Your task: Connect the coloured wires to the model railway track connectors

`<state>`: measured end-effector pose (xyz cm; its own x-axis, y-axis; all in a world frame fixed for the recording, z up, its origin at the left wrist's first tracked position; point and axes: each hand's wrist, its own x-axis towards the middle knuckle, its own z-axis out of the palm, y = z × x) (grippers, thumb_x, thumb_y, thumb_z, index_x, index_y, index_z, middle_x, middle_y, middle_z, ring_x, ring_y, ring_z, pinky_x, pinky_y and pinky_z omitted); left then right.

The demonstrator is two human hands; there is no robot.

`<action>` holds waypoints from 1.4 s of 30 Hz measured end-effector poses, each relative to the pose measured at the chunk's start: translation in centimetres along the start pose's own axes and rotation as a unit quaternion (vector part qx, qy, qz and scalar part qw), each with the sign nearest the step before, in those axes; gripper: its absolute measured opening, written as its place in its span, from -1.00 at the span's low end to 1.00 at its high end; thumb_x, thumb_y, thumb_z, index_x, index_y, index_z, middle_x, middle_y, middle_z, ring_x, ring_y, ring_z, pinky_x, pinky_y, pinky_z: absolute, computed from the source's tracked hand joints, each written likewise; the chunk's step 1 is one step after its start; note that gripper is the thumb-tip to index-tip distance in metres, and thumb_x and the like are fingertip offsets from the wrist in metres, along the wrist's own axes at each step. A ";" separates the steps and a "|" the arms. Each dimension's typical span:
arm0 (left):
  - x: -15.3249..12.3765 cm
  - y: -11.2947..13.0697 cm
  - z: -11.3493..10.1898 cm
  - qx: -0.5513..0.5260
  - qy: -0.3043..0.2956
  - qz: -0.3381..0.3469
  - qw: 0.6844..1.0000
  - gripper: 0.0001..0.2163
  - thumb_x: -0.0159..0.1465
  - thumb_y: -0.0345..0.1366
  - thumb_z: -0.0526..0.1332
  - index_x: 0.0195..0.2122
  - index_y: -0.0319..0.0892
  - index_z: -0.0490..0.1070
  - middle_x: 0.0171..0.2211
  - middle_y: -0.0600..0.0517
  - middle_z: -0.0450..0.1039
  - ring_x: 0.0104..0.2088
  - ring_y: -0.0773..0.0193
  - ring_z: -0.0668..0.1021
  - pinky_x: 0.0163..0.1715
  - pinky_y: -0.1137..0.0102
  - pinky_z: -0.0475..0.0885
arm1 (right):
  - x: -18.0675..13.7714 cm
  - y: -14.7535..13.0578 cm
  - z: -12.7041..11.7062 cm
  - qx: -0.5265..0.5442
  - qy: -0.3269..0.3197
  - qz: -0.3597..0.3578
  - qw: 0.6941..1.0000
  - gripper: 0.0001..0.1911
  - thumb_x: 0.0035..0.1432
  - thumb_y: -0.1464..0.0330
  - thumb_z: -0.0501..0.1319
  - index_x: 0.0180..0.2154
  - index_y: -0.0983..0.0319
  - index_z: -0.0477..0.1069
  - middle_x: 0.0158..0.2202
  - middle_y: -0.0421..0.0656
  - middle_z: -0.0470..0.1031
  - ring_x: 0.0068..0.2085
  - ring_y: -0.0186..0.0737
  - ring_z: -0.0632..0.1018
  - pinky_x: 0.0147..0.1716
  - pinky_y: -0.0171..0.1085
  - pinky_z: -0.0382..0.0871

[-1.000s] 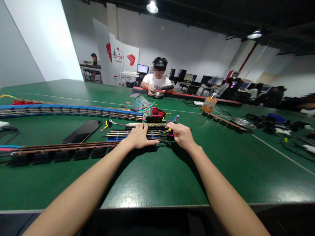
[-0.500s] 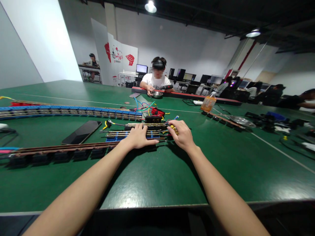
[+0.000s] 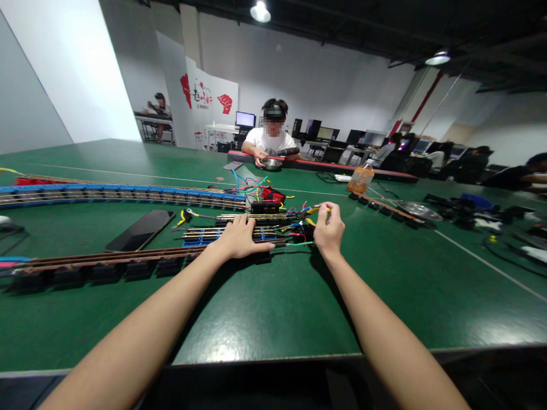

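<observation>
My left hand (image 3: 240,239) lies flat, fingers stretched out, pressing on short model track pieces (image 3: 222,232) with blue and black bases on the green table (image 3: 273,296). My right hand (image 3: 329,228) is lifted just right of them, its fingers pinched on a yellow wire (image 3: 315,210) that leads into a tangle of coloured wires (image 3: 294,225) at the track's right end. A black connector block (image 3: 265,208) sits just beyond the track pieces.
A long blue track (image 3: 119,193) curves at the left, a brown track (image 3: 98,263) runs nearer. A dark phone (image 3: 141,229) and small pliers (image 3: 186,217) lie between them. Across the table a person (image 3: 271,139) sits with a metal bowl (image 3: 272,164). An orange bottle (image 3: 361,180) stands at the right.
My right hand has risen from the track's right end and pinched the yellow wire, pulling it up and to the right. My left hand has stayed on the track pieces.
</observation>
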<state>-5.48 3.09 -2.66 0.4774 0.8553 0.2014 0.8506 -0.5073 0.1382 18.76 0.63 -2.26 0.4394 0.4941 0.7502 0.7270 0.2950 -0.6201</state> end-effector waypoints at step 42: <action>0.0 0.1 -0.1 -0.002 0.000 0.001 1.000 -0.05 0.02 0.49 -0.10 0.08 -0.29 0.34 0.18 -0.37 0.25 0.18 -0.28 0.28 0.09 0.01 0.26 | 0.5 -0.5 -0.4 0.108 0.025 0.080 0.991 -0.60 0.27 0.06 0.05 -0.12 0.26 0.37 -0.37 -0.12 0.58 -0.44 -0.28 0.56 -0.46 -0.35 0.36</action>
<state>-5.42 3.09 -2.55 0.4790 0.8543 0.2018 0.8489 -0.5093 0.1412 18.84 0.46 -1.49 0.5692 0.5099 0.6450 0.5186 0.3861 -0.7629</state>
